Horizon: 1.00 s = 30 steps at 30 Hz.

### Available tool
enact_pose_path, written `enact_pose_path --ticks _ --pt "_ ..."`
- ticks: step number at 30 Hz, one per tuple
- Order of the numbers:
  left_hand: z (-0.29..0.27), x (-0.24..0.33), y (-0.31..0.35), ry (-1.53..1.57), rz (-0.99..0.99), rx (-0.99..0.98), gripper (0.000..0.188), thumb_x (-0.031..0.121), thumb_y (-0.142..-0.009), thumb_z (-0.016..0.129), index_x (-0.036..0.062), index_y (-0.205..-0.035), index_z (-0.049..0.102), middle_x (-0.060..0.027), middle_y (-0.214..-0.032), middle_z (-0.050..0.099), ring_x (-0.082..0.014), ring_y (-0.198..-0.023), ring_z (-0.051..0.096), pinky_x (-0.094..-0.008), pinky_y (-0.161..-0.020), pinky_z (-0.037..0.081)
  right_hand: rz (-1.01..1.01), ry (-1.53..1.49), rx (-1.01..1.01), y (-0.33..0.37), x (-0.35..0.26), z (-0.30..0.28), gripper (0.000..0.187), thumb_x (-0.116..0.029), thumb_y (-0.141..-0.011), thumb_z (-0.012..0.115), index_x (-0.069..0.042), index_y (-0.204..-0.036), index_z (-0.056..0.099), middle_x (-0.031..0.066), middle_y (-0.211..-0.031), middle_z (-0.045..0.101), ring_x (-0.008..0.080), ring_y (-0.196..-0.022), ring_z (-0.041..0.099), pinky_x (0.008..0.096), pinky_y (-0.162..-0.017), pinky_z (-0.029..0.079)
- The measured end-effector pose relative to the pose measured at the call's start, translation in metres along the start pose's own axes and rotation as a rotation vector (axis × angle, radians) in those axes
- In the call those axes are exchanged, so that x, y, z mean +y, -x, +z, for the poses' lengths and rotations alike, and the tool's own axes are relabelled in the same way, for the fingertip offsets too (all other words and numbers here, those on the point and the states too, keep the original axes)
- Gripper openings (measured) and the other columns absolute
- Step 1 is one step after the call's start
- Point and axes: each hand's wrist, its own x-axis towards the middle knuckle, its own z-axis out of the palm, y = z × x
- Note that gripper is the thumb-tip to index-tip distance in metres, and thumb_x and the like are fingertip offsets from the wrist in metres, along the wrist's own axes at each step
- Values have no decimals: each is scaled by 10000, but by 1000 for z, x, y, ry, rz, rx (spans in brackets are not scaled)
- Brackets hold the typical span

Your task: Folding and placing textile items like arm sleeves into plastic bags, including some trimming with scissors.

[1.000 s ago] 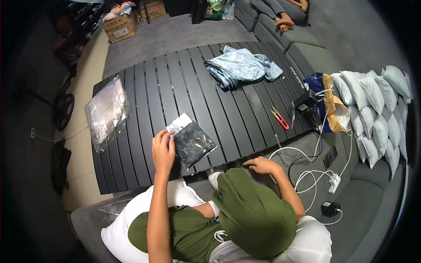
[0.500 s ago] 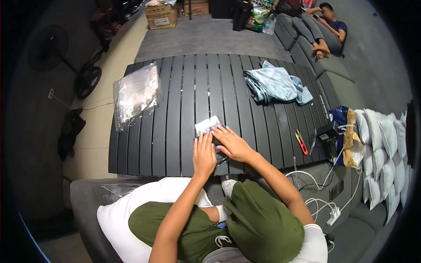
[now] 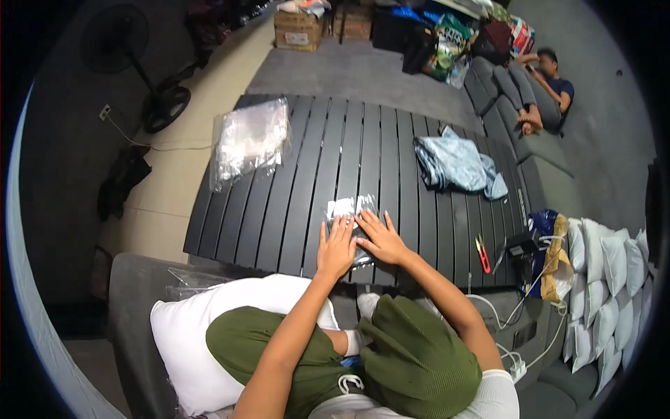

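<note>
- A lived-in home room that doubles as a packing spot, not a proper workshop.
- The hands [image 3: 359, 244] rest on a low dark slatted surface [image 3: 293, 202], beyond which grey carpet spreads.
- A long grey sofa [image 3: 530, 150] runs to the right of the hands, with a person lounging [image 3: 541, 87] at its far end.
- Cardboard boxes [image 3: 299, 29] and full shopping bags [image 3: 447, 49] pile up far ahead.
- A standing fan [image 3: 132, 59] is far off to the left.
- Small white filled pouches [image 3: 607, 279] are stacked to the right, by a power strip with white cables [image 3: 513, 356].
- A white pillow [image 3: 188, 328] lies just below the hands.
</note>
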Motion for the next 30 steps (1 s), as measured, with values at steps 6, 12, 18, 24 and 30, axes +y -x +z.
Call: enact_pose_path --ticks 6,12,18,24,30 --pt "-14 -10 -22 205 -253 418 453 269 -864 486 60 -1262 437 -123 -1302 431 -277 -1216 375 -474 -1005 217 429 -775 581 -26 35 -18 371 -179 -784 621 -14 -1103 524 101 -1098 518 195 -969 509 328 -878 397" --pt "-14 -47 -38 409 -562 168 391 319 -771 615 54 -1056 569 -73 -862 623 -251 -881 579 -391 -768 427 684 -852 32 -58 33 -32 273 -259 -701 734 -45 -815 609 -22 -632 543 66 -474 468 209 -383 325" --pt "-19 -42 -56 631 -713 73 278 304 -730 665 43 -825 668 -100 -740 667 -200 -696 640 -327 -645 479 746 -1085 45 -60 44 -43 141 -136 -733 695 -17 -732 617 19 -586 547 79 -404 436 214 -338 295" --pt "-24 -50 -64 939 -776 42 185 185 -765 661 2 -778 634 -52 -652 625 -101 -520 601 -223 -415 453 785 -1360 117 -71 51 -44 102 -14 -785 577 76 -831 566 150 -783 624 229 -660 655 294 -544 564" --pt "-27 -54 -64 1154 -846 80 134 69 -785 634 -63 -801 620 -100 -692 629 -146 -579 632 -229 -444 506 739 -1494 157 -58 55 -42 103 6 -799 575 99 -834 549 180 -821 612 264 -732 654 296 -643 573"
